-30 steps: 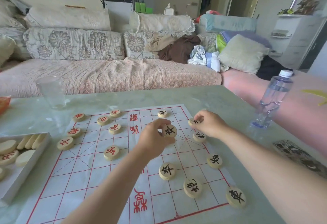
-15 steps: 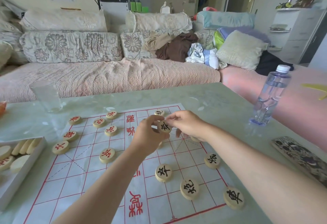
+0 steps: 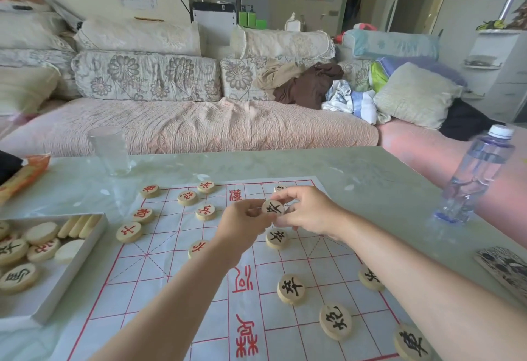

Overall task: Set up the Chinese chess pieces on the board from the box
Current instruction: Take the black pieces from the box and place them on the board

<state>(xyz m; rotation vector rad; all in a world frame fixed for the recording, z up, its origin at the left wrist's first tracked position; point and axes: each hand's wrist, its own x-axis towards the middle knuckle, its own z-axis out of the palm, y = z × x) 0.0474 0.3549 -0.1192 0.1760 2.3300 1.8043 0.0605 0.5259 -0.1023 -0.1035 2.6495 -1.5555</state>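
Observation:
A white paper board (image 3: 159,289) with red grid lines lies on the table. Red-lettered wooden pieces (image 3: 205,212) stand on its far left part. Black-lettered pieces (image 3: 291,288) stand on its right part. Above the board's far middle, my left hand (image 3: 242,229) and my right hand (image 3: 310,212) both pinch one black-lettered piece (image 3: 273,208), held face toward me. Another black piece (image 3: 276,239) lies on the board just below the hands. The white box (image 3: 71,269) at the left holds several loose pieces.
An empty glass (image 3: 109,149) stands at the table's far left. A clear water bottle (image 3: 473,175) stands at the right. An orange packet (image 3: 25,175) lies at the left edge, a patterned flat object (image 3: 504,269) at the right edge. A sofa runs behind the table.
My right hand left the pieces at the board's right edge and moved left to meet my left hand. Both now pinch the black piece that the left hand held alone.

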